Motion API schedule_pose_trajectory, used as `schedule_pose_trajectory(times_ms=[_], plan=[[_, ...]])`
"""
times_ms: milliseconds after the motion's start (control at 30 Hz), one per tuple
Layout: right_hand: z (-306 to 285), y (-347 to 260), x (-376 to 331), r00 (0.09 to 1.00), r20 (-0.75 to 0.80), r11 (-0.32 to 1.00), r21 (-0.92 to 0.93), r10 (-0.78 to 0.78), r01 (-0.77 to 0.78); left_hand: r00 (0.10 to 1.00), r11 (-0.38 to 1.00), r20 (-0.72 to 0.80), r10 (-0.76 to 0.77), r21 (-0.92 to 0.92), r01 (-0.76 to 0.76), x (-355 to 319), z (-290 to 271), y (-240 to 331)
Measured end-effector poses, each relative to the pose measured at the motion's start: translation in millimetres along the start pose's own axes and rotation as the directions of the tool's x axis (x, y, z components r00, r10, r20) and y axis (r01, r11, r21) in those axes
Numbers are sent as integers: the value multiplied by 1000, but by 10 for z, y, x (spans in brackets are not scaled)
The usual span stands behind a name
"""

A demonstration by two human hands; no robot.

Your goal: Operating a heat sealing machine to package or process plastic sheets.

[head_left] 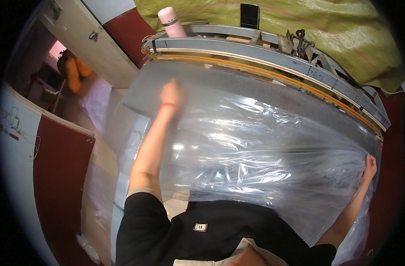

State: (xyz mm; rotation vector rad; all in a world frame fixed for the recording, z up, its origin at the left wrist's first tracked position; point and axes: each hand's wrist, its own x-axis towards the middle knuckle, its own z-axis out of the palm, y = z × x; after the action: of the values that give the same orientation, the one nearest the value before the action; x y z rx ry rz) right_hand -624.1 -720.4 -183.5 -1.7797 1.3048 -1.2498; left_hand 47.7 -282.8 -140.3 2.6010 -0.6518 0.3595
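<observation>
A dark phone (249, 15) with a black screen stands upright at the top, leaning against the yellow-green woven sheet behind the machine, just right of a pink bottle. A small square label (200, 227), pale with a dark centre, sits on the chest of the person's black shirt at the bottom. A large clear plastic bag (264, 150), crinkled and glossy, lies spread over the grey bench, covering most of the middle.

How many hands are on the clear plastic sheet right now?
2. The left hand rests flat on the plastic sheet near the machine; the right hand pinches its right edge.
</observation>
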Motion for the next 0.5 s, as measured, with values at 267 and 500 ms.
schedule_pose_trajectory(times_ms=[267,500], plan=[[-125,506,388,991,-37,973,198,126,-116,906,922,-198,374,-27,-386,291,444,-141],[1227,-12,720,936,-293,970,-197,-195,141,920,788,-348,-181,-611,-76,904,730,-151]])
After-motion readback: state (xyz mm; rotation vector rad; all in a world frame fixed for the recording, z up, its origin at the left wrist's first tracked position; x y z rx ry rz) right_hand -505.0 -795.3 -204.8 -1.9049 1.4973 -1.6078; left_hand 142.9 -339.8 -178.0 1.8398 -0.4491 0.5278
